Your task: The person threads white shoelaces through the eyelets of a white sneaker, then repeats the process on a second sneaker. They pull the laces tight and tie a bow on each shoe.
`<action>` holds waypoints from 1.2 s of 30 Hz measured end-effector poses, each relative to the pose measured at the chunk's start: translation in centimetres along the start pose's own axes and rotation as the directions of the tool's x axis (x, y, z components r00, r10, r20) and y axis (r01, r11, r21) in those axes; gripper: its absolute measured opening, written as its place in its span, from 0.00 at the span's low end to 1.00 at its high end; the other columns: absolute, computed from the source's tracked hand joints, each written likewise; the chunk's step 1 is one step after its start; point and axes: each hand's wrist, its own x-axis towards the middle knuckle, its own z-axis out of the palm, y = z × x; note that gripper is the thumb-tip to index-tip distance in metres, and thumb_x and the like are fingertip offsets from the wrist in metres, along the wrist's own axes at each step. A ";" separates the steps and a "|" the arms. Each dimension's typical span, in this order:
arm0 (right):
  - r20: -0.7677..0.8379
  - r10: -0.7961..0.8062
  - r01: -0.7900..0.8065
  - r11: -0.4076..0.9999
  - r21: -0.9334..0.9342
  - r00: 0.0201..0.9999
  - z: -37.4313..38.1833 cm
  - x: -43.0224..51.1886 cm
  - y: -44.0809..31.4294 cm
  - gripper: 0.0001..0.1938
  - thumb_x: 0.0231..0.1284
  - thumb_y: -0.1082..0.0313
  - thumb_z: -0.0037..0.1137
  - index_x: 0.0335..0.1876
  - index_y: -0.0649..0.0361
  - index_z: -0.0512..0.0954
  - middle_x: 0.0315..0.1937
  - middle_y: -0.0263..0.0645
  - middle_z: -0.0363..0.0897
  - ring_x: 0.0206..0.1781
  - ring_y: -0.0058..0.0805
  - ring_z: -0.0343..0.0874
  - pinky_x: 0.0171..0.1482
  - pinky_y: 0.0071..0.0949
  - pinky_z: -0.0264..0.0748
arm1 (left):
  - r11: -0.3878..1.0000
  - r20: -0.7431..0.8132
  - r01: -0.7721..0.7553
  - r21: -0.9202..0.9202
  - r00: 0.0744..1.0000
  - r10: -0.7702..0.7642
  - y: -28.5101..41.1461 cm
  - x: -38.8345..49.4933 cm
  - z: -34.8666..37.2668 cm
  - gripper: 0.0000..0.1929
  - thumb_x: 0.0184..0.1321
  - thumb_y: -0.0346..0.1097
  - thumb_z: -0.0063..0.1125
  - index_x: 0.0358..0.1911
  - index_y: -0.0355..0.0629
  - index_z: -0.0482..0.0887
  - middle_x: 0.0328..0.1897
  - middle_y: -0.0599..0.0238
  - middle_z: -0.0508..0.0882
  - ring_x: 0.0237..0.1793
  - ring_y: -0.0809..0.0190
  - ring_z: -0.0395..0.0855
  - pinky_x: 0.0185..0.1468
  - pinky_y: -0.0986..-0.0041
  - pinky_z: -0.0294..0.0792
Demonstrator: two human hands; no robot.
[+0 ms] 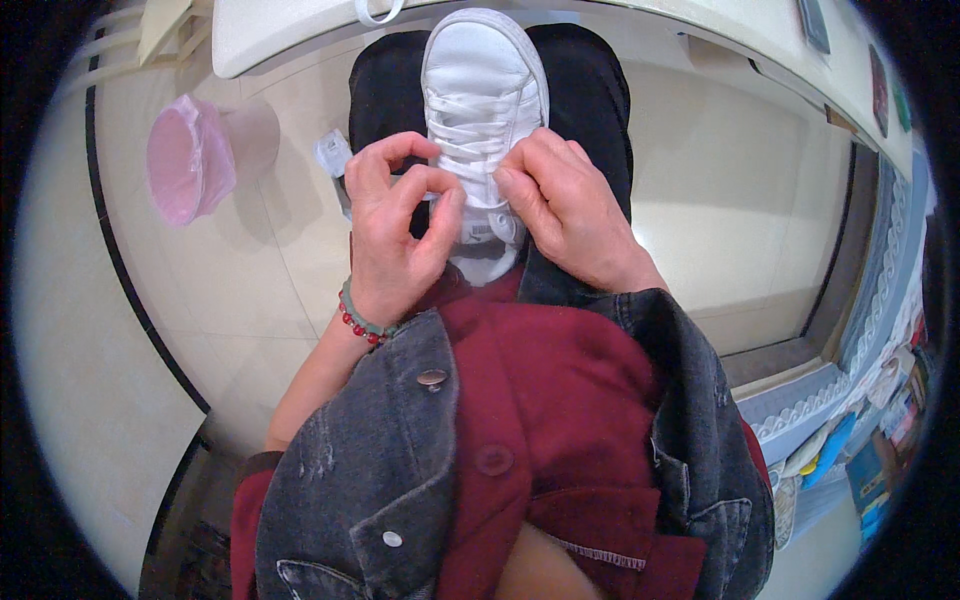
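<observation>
A white leather lace-up sneaker (484, 67) lies between my black-trousered knees, its toe pointing away from me and its heel near my dark red top. White flat shoelaces (472, 131) cross over its tongue. My left hand (401, 217) is at the left side of the lacing, thumb and index finger pinched together with a piece of white lace by them. At the right edge of the lacing, my right hand (566, 206) has its thumb and curled fingers pinched at the lace near the upper eyelets. The lace ends are mostly hidden by the fingers.
A white table edge (300, 52) curves across the top, with a white loop on it. On the tiled floor at left stands a pink-lined waste bin (191, 161). A clear plastic packet (332, 154) is beside my left knee. Cluttered shelves (862, 450) stand at right.
</observation>
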 end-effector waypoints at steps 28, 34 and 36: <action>-0.065 -0.094 0.087 0.991 -0.099 0.994 1.5 -1.1 -1.4 0.12 0.53 0.75 0.67 0.44 0.57 0.82 0.41 0.38 0.70 0.40 0.32 0.74 0.42 0.28 0.74 | 0.908 -0.059 -0.328 0.260 0.933 0.354 -3.5 -1.7 -0.2 0.17 0.46 0.25 0.67 0.43 0.45 0.86 0.47 0.65 0.82 0.51 0.54 0.76 0.57 0.61 0.68; -0.098 -0.134 0.116 0.978 -0.171 0.986 2.0 -0.7 -1.7 0.12 0.50 0.70 0.67 0.41 0.55 0.80 0.41 0.37 0.72 0.43 0.38 0.75 0.45 0.36 0.70 | 0.847 0.014 -0.473 0.242 0.875 0.484 -4.1 -0.4 -0.8 0.15 0.45 0.26 0.66 0.41 0.41 0.84 0.38 0.65 0.82 0.40 0.56 0.78 0.50 0.62 0.71; -0.080 -0.156 0.135 0.966 -0.221 0.985 1.6 -0.7 -1.8 0.12 0.49 0.69 0.67 0.41 0.54 0.80 0.41 0.36 0.72 0.44 0.37 0.74 0.46 0.36 0.69 | 0.904 0.053 -0.380 0.196 0.925 0.377 -3.8 -0.3 -1.1 0.10 0.53 0.27 0.64 0.39 0.41 0.83 0.34 0.68 0.81 0.35 0.61 0.77 0.43 0.67 0.71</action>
